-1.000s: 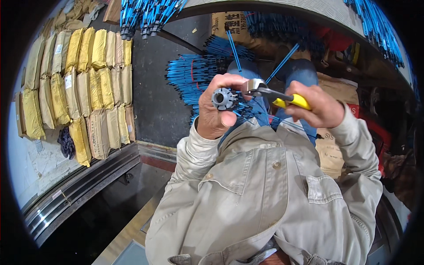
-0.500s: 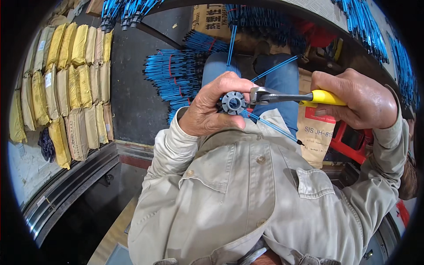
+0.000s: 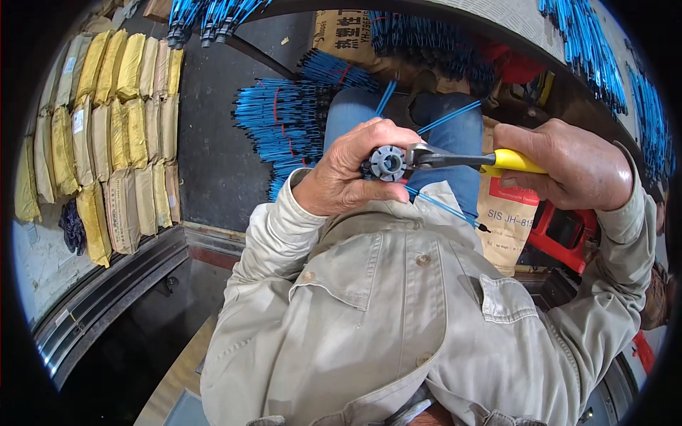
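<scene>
Pinching a round, slotted grey part (image 3: 380, 168) between thumb and curled forefinger, the left hand (image 3: 348, 162) holds it in front of the lap, its ringed end and central hole facing up towards the head. The right hand (image 3: 572, 162) has its fingers wrapped around the yellow handles of a pair of pliers (image 3: 462, 160), the metal head reaching across to the right side of the part, just beside the left fingertips. Whether the jaws bite on anything there is too small to tell. Thin blue rods stick out around the left hand: one slants up to the right (image 3: 450, 117), and one with a black tip runs down to the right (image 3: 446, 206); how they join the part, if they do, is hidden. Beyond the left wrist, bundles of similar blue rods (image 3: 277, 126) lie heaped beside the jeans (image 3: 444, 135), and a printed paper sack (image 3: 503, 226) stands below the pliers. The step in hand looks like work with the pliers at the edge of the part, with the left hand as the clamp. The next move seems to call for a firm left pinch, the metal head lined up squarely with the chosen spot, and a controlled squeeze or tug that spares the nearby fingertips
</scene>
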Demonstrator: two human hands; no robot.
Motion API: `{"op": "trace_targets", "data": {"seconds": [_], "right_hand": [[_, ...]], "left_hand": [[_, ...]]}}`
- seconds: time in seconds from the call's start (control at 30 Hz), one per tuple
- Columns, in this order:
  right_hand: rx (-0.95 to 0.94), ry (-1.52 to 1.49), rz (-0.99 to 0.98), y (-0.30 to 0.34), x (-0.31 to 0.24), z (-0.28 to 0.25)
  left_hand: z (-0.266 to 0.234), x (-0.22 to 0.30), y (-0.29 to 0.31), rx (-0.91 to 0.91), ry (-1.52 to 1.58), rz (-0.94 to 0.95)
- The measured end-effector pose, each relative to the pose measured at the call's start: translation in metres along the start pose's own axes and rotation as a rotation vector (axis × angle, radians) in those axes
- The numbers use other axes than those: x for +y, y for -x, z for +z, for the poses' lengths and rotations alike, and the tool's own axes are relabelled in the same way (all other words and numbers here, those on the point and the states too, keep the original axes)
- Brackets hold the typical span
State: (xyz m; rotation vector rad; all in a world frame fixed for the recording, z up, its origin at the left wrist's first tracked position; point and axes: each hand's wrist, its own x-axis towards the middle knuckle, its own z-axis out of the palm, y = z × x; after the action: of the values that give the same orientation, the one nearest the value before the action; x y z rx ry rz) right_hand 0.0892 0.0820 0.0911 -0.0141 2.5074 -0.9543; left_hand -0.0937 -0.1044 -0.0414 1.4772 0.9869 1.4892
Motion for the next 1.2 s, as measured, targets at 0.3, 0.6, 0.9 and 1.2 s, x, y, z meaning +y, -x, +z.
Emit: {"op": "trace_targets", "data": {"seconds": [0.3, 0.6, 0.9, 1.2], "right_hand": [[0.083, -0.506, 0.268, 0.01, 0.008, 0.049], [0.793, 0.626, 0.584, 0.017, 0.092, 0.042], [0.796, 0.914, 0.497, -0.071, 0.152, -0.016], [1.075, 0.793, -0.056, -0.09, 0.123, 0.036]], "left_hand": [[0.028, -0.012, 0.009, 0.333, -0.267, 0.051], [0.045, -0.06, 0.02, 0.325, -0.564, 0.215], [-0.009, -0.025, 0.039, 0.498, -0.395, 0.129], [-0.109, -0.02, 0.119, 1.143, 0.647, 0.132]]}}
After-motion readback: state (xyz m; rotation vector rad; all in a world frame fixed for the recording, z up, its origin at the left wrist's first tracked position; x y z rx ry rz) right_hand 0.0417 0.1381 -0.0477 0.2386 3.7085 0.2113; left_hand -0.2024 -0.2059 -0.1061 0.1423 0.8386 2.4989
